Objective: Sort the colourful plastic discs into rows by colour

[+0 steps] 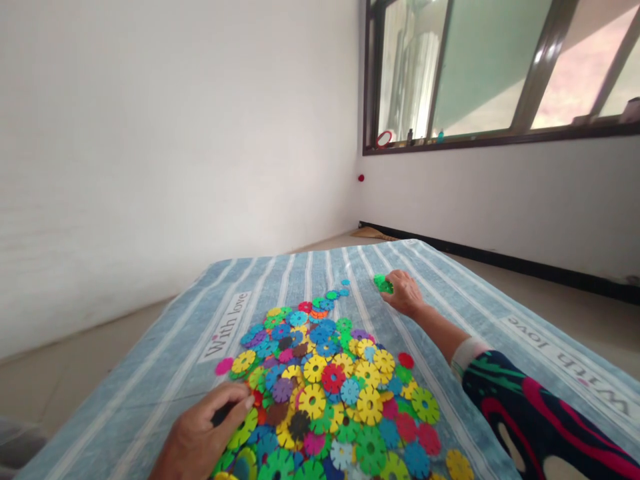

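A wide heap of colourful notched plastic snowflake discs (315, 400) spreads over the cloth in front of me. At the far right of the heap, my right hand (404, 292) reaches forward with its fingers closed around green snowflake discs (383, 283); how many is unclear. These discs are low over the cloth or touching it. My left hand (203, 427) rests at the heap's near left edge. Its thumb and forefinger are curled, their tips almost together beside a red disc (257, 398). Whatever lies between those tips is hidden.
A blue-grey striped cloth (180, 380) with "With love" lettering covers the table. Small blue discs (345, 283) trail off the heap's far end, and a pink disc (225, 365) lies apart on the left. Beyond are white walls, a tiled floor and a window (490, 73).
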Demonstrator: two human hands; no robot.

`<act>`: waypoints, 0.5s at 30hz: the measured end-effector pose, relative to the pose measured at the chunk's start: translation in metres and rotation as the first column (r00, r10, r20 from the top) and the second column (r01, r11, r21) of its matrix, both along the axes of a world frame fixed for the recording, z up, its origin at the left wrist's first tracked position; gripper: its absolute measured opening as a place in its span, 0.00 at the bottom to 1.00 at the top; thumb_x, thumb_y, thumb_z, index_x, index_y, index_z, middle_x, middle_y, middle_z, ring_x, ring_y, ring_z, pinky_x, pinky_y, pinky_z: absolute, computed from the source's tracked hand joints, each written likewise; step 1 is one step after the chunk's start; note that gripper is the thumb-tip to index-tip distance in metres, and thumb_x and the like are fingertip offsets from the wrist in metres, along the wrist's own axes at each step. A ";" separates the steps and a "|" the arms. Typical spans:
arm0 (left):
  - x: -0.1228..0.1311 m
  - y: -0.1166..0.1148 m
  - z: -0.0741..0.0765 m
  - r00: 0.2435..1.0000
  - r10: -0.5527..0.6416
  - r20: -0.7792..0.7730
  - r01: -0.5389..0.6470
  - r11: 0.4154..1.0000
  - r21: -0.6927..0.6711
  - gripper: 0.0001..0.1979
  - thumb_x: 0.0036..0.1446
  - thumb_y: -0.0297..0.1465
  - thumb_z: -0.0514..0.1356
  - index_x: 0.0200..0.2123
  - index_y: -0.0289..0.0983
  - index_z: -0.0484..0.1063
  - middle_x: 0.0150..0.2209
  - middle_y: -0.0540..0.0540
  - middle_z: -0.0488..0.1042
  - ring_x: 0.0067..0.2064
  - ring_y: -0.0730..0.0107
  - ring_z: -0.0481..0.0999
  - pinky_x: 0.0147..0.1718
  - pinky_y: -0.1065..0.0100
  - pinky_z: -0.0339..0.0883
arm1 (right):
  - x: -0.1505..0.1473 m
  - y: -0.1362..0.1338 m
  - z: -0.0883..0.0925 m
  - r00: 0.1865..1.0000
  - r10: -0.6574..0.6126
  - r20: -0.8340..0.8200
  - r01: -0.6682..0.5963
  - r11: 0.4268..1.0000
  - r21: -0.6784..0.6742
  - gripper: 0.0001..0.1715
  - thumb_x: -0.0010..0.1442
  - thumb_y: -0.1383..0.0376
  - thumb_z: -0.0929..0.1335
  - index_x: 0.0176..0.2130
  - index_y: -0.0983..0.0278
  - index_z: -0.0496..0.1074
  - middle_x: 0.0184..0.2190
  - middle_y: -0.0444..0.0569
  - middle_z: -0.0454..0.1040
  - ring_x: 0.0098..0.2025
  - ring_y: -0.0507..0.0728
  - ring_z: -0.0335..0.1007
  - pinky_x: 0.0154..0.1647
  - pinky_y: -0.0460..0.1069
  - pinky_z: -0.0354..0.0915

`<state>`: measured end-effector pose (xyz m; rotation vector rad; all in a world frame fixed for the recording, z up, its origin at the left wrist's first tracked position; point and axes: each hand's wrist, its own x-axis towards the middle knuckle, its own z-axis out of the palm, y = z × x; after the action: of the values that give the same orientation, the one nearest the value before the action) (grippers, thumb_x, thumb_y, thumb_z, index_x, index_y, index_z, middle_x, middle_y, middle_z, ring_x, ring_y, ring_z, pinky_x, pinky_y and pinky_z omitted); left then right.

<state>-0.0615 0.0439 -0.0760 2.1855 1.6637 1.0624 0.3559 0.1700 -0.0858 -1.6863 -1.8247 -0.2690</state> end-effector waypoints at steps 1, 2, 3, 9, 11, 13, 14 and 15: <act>0.001 -0.001 0.001 1.000 0.002 0.002 -0.002 1.000 0.004 0.15 0.47 0.47 0.59 0.22 0.44 0.77 0.28 0.53 0.81 0.32 0.63 0.81 0.31 0.75 0.73 | 0.000 0.003 -0.002 1.000 -0.011 0.002 0.011 1.000 -0.007 0.10 0.52 0.64 0.68 0.38 0.64 0.71 0.41 0.55 0.70 0.45 0.63 0.63 0.44 0.54 0.59; 0.001 -0.001 0.001 1.000 0.001 0.002 -0.001 1.000 0.004 0.15 0.48 0.47 0.58 0.22 0.45 0.77 0.28 0.54 0.80 0.32 0.63 0.81 0.31 0.74 0.74 | 0.000 0.006 -0.004 1.000 -0.019 0.004 0.019 1.000 -0.015 0.11 0.52 0.64 0.68 0.38 0.64 0.72 0.41 0.55 0.70 0.45 0.63 0.63 0.44 0.54 0.59; 0.002 -0.001 0.002 1.000 0.001 0.002 -0.001 1.000 0.004 0.15 0.48 0.47 0.58 0.22 0.45 0.77 0.27 0.54 0.80 0.31 0.63 0.81 0.31 0.74 0.74 | 0.000 0.008 -0.005 1.000 -0.025 0.006 0.025 0.999 -0.022 0.12 0.52 0.64 0.68 0.39 0.63 0.72 0.42 0.54 0.70 0.45 0.62 0.63 0.44 0.54 0.59; 0.000 -0.001 -0.001 1.000 0.026 0.009 -0.026 0.999 0.022 0.15 0.47 0.48 0.59 0.22 0.46 0.77 0.27 0.54 0.80 0.32 0.62 0.81 0.31 0.73 0.74 | 0.001 0.013 -0.010 0.999 -0.044 0.016 0.045 0.997 -0.065 0.16 0.52 0.63 0.69 0.43 0.63 0.72 0.43 0.54 0.70 0.46 0.62 0.63 0.45 0.54 0.58; -0.001 0.000 -0.003 0.999 0.037 0.014 -0.037 0.999 0.022 0.15 0.46 0.49 0.59 0.22 0.46 0.77 0.28 0.53 0.80 0.32 0.61 0.81 0.31 0.73 0.75 | 0.001 0.013 -0.011 0.999 -0.050 0.015 0.051 0.996 -0.079 0.17 0.52 0.62 0.69 0.43 0.63 0.72 0.43 0.54 0.70 0.46 0.63 0.63 0.45 0.54 0.58; -0.001 0.000 -0.002 0.999 0.036 0.019 -0.036 0.999 0.023 0.15 0.46 0.48 0.59 0.22 0.46 0.77 0.28 0.53 0.81 0.32 0.61 0.81 0.32 0.73 0.75 | 0.001 0.013 -0.012 0.998 -0.057 0.014 0.058 0.994 -0.092 0.17 0.52 0.62 0.69 0.43 0.64 0.72 0.43 0.55 0.70 0.47 0.63 0.63 0.45 0.54 0.58; -0.001 0.000 -0.002 0.999 0.032 0.021 -0.033 0.999 0.024 0.14 0.46 0.48 0.59 0.22 0.46 0.77 0.28 0.53 0.80 0.32 0.61 0.81 0.32 0.73 0.75 | 0.001 0.013 -0.012 0.998 -0.060 0.014 0.061 0.993 -0.098 0.17 0.53 0.62 0.69 0.43 0.64 0.72 0.43 0.54 0.70 0.47 0.63 0.63 0.45 0.54 0.58; -0.001 0.000 -0.001 0.999 0.028 0.020 -0.028 0.999 0.025 0.14 0.46 0.48 0.59 0.22 0.46 0.77 0.27 0.53 0.80 0.31 0.61 0.81 0.32 0.73 0.75 | 0.000 0.013 -0.012 0.998 -0.063 0.014 0.064 0.993 -0.103 0.17 0.53 0.62 0.69 0.43 0.63 0.72 0.43 0.54 0.70 0.46 0.63 0.63 0.45 0.54 0.58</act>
<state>-0.0622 0.0438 -0.0769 2.1657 1.6860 1.1146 0.3561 0.1832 -0.0981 -1.8199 -1.8228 -0.2141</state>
